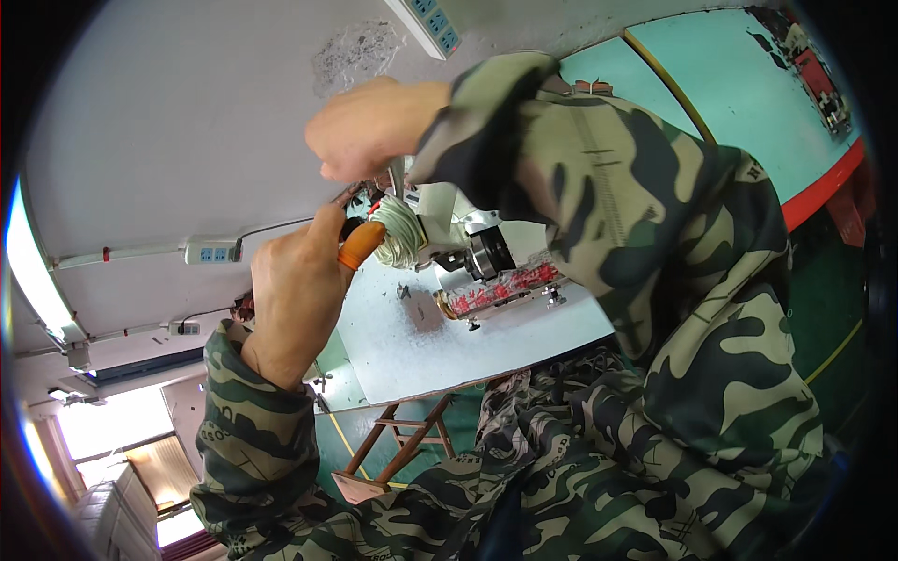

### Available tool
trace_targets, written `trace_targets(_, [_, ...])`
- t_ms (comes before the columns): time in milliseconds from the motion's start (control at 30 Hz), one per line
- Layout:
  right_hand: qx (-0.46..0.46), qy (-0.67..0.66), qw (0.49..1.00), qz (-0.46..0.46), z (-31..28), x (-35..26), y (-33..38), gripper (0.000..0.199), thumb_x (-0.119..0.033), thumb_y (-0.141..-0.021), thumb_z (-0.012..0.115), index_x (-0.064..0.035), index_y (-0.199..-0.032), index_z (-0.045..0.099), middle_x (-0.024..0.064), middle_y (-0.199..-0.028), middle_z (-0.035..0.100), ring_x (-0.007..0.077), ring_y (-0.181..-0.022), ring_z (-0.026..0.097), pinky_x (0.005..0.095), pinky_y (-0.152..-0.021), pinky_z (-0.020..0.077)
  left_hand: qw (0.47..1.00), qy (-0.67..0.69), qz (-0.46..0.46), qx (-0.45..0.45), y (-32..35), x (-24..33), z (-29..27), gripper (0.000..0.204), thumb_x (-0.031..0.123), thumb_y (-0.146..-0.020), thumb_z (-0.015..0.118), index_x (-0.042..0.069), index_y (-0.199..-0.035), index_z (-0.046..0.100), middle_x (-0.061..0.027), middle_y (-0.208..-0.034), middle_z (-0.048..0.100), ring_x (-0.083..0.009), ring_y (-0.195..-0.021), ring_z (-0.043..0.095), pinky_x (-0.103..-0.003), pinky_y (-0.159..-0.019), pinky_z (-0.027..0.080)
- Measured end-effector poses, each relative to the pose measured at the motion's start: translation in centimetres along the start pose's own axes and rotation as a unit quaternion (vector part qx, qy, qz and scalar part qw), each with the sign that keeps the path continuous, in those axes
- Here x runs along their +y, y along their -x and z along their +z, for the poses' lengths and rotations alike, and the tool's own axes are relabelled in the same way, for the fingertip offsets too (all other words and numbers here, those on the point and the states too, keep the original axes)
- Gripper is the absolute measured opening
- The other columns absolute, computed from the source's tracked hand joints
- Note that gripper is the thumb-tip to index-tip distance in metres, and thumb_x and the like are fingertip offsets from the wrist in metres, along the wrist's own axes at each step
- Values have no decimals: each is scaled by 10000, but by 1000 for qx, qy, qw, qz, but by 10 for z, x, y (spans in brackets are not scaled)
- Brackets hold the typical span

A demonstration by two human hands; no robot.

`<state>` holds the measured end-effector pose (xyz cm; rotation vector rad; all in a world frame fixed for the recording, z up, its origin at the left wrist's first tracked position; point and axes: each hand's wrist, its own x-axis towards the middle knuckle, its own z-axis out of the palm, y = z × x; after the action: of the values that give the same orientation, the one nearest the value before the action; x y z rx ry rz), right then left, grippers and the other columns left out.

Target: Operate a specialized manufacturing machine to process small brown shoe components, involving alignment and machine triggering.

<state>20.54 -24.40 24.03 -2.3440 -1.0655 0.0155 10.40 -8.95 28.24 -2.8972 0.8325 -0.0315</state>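
My left hand [297, 292] is closed at the side of a thick bundle of pale green cord or wire [399, 234]. Its thumb wears an orange finger cot [361, 246] and presses against the bundle's near side. Above the bundle, my right hand [369, 129] is curled shut, with the back of the hand hiding whatever its fingers hold. A small silvery metal piece [398, 176] shows just below it. Behind the bundle stands a bench machine with a black round part [490, 252], partly covered by my right sleeve.
A long red-and-white patterned piece [500, 290] and small metal knobs [554, 296] are on the white tabletop [393, 360]. A wooden stool [402, 439] stands below the table edge. Power strips [213, 252] are fixed to the wall. A turquoise table [748, 103] lies at the right.
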Motion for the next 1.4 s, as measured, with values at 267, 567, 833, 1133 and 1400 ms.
trace_targets(267, [167,-66,981,70,108,64,15,312,-314,-834,523,-49,-745,662,153,-746,660,353,-688,608,413,-634,477,991,107,64,-50,-8,-6,-10,220,123,-875,619,26,-1068,577,-180,-665,592,-342,-553,558,-365,-527,433])
trace_targets(567, [130,-483,848,175,98,-24,173,272,-257,-900,595,-19,-1021,650,91,-887,676,155,-796,630,305,-758,487,991,106,54,-54,-2,-12,-17,188,118,-861,640,15,-1011,594,-166,-700,625,-289,-532,587,-372,-527,462])
trace_targets(833, [6,-445,671,593,344,53,483,243,-259,-843,653,-19,-871,680,74,-716,669,174,-596,633,308,-529,508,986,137,99,3,-6,-6,-10,139,156,-865,645,25,-889,609,-145,-591,568,-276,-495,560,-350,-498,438])
trace_targets(1133, [293,-166,655,676,415,228,638,358,-185,-824,639,-15,-1133,577,93,-1060,645,312,-923,634,445,-752,522,978,200,-9,62,-5,-20,18,178,185,-917,583,14,-883,619,-101,-565,563,-205,-429,522,-326,-424,404])
trace_targets(1400, [279,-501,626,529,362,185,631,424,-166,-826,633,-23,-1211,532,138,-1151,607,298,-980,627,409,-754,537,751,555,-297,-200,43,-104,287,424,301,-983,402,-71,-1161,502,-208,-1062,632,-261,-690,694,-287,-468,514])
